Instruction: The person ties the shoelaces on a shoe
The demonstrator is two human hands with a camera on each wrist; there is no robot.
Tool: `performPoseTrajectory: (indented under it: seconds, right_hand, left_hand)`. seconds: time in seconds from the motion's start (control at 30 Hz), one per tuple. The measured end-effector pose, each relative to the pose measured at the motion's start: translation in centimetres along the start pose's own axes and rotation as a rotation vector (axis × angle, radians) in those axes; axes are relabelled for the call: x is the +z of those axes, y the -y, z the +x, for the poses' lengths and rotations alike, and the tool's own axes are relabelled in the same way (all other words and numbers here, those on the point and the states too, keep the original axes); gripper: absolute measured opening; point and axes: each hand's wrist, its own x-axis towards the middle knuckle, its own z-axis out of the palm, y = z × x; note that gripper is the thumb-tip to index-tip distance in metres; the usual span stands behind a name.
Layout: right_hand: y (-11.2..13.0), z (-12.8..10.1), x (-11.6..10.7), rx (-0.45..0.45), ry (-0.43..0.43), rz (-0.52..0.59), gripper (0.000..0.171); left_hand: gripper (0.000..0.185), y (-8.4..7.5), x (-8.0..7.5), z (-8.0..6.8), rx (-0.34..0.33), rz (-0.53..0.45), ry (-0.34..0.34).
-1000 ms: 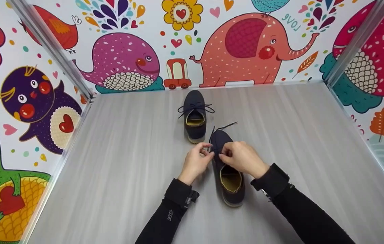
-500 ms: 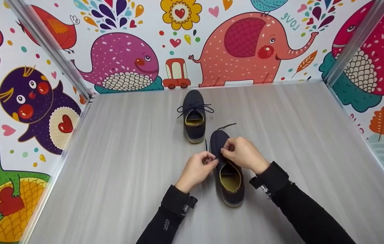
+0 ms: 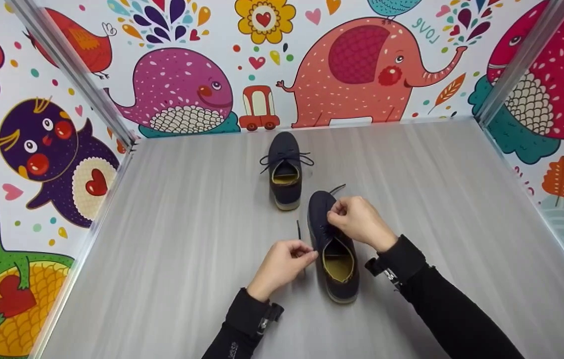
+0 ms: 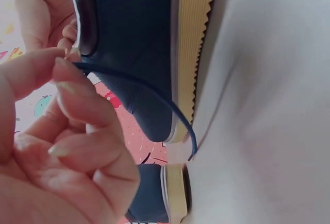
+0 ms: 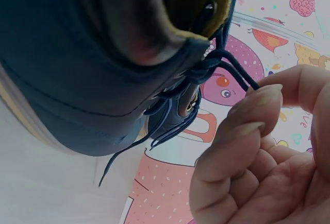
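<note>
While pinched, lace [image 4: 139,85] between fingertips [image 4: 62,74].

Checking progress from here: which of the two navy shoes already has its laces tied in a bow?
The far shoe, by the back wall, has a finished bow. The near shoe has loose laces, one end pinched by each of the hands, left hand and right hand.

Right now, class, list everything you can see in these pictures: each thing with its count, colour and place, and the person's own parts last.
near shoe: one, navy with tan lining, middle of table, laces undone
lace ends: two, navy, one pinched in each hand
far shoe: one, navy, behind the near shoe, laces tied
table: one, grey wood-grain
walls: three, white with bright cartoon animals, round the table
left hand: pinches a lace end left of the near shoe
right hand: pinches a lace end over the near shoe
sleeves: two, black
</note>
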Motion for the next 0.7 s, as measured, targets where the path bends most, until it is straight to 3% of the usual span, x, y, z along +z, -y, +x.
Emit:
performPoseTrajectory:
  seconds: [0.17,0.4,0.7]
  right_hand:
    - [0.2,-0.1,-0.2,0.023,0.009,0.028,0.009]
    - [0.7,-0.3,-0.6,0.031,0.059,0.06,0.006]
    - [0.8,-0.4,-0.9,0.019,0.081,0.072,0.005]
  left_hand:
    - [0.015,-0.1,-0.1,-0.4,-0.014,-0.04,0.028]
    - [0.015,-0.6,-0.5,-0.9,-0.057,-0.171,0.086]
    - [0.012,-1.7,-1.1,-1.1,-0.107,-0.536,0.134]
